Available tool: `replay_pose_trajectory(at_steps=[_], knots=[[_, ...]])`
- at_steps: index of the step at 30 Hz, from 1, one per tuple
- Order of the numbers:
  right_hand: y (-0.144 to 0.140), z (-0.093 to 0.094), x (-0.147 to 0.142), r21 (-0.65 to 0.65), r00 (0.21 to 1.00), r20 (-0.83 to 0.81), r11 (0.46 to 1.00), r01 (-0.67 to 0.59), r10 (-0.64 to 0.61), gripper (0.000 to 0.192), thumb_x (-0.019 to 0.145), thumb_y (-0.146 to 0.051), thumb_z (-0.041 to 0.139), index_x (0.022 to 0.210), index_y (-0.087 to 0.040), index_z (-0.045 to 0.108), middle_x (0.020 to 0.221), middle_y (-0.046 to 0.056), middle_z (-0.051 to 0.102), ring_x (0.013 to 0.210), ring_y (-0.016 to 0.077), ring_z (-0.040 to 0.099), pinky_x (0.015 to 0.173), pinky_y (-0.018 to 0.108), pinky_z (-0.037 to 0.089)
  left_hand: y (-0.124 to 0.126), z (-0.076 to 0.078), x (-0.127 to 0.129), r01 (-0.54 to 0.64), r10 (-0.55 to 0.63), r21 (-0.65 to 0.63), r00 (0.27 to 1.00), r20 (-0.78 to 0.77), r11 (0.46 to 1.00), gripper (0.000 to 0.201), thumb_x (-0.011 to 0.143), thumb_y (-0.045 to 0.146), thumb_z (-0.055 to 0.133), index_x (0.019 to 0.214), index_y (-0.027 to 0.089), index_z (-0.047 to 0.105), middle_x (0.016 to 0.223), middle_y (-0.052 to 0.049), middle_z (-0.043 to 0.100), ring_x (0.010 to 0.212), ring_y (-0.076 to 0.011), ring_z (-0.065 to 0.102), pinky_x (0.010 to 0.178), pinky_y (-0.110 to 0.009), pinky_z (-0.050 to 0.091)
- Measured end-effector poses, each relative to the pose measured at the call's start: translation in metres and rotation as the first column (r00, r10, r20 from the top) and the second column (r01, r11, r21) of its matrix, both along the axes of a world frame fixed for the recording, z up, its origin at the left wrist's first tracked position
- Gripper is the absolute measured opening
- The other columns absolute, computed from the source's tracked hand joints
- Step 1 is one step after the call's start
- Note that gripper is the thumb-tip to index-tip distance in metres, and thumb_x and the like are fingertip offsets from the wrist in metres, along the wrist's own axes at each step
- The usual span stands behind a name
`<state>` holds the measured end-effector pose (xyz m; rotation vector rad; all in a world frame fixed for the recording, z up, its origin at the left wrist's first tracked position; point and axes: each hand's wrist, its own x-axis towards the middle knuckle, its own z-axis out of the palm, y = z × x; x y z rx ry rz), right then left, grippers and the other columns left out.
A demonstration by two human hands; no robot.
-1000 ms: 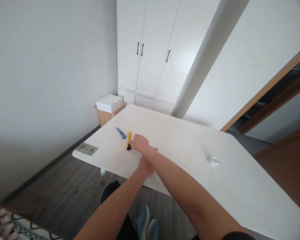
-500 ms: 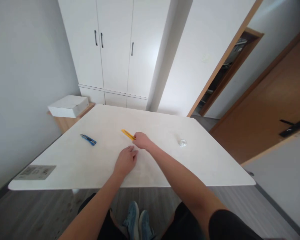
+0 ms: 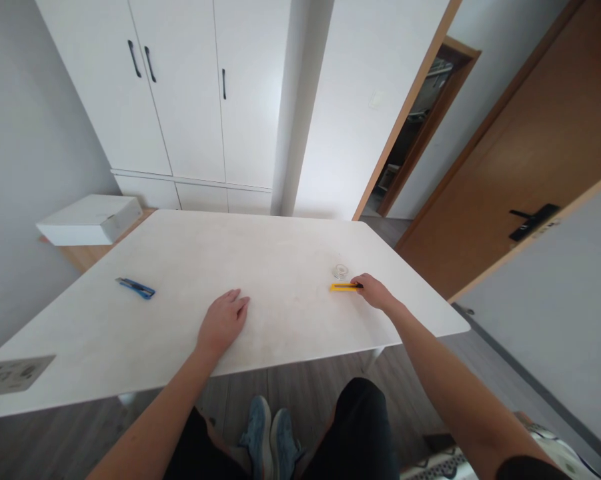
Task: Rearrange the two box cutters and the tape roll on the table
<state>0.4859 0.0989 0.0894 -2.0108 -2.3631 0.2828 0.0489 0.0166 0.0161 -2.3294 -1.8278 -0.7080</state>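
Note:
My right hand (image 3: 373, 291) is closed on the right end of a yellow utility knife (image 3: 343, 287), over the right part of the white table (image 3: 280, 253). Just behind the knife lies a roll of clear tape (image 3: 339, 271). My left hand (image 3: 224, 320) rests on the tabletop near its front edge, holding nothing, with its fingers loosely stretched out. Far to its left lies a blue utility knife (image 3: 135, 288), touched by neither hand.
A printed label (image 3: 17, 375) is stuck at the table's front left corner. Beyond the left edge, a white box (image 3: 90, 219) sits on a wooden stand. White cabinets (image 3: 180, 120) rise behind the table, and a brown door (image 3: 520, 133) stands to the right.
My right hand has carried the yellow utility knife from the table's middle to the right, beside the tape. The view has turned rightward. My left hand stays on the table.

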Motion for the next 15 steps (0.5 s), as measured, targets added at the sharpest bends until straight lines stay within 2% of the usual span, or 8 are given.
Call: replay_pose_trajectory(at_steps=[4,9,12,15], knots=[[0.004,-0.011,-0.001,-0.054,1.0,0.003,0.998,-0.018,0.019,0.034,0.085,-0.007,0.055,0.115,-0.018,0.065,0.119,0.009,0.061,0.105,0.0197,0.06,0.091,0.028,0.043,-0.001,-0.001,-0.001,0.011,-0.011,0.006,1.0,-0.015,1.0,0.039,0.096,0.031,0.041,0.112,0.019,0.074,0.127,-0.012,0.067,0.119,-0.0259,0.061,0.107,-0.042,0.045],[-0.002,-0.008,-0.004,0.009,1.0,0.0,1.0,0.025,-0.025,0.043,0.082,-0.008,0.057,0.124,-0.019,0.062,0.124,0.011,0.06,0.106,0.0203,0.061,0.089,0.028,0.044,0.0,0.0,0.0,0.006,-0.006,0.009,1.0,0.006,1.0,0.037,0.095,0.029,0.043,0.112,0.016,0.074,0.127,-0.015,0.066,0.119,-0.0267,0.061,0.107,-0.041,0.045],[-0.004,0.001,-0.035,0.057,1.0,-0.01,0.998,0.012,-0.012,0.036,0.085,-0.013,0.056,0.12,-0.019,0.064,0.117,0.011,0.064,0.1,0.0208,0.063,0.084,0.029,0.045,-0.003,0.004,0.004,-0.014,0.014,-0.017,1.0,0.025,1.0,0.034,0.094,0.027,0.046,0.111,0.018,0.074,0.125,-0.015,0.067,0.119,-0.0264,0.061,0.107,-0.041,0.044],[0.001,0.012,-0.099,0.073,0.981,-0.092,0.983,-0.166,0.173,0.025,0.089,-0.02,0.053,0.11,-0.019,0.068,0.105,0.008,0.068,0.093,0.0199,0.064,0.082,0.029,0.045,-0.006,0.008,0.007,-0.023,0.026,-0.05,0.997,0.066,0.999,0.031,0.093,0.025,0.048,0.11,0.019,0.074,0.127,-0.014,0.066,0.121,-0.0255,0.059,0.108,-0.041,0.043]])
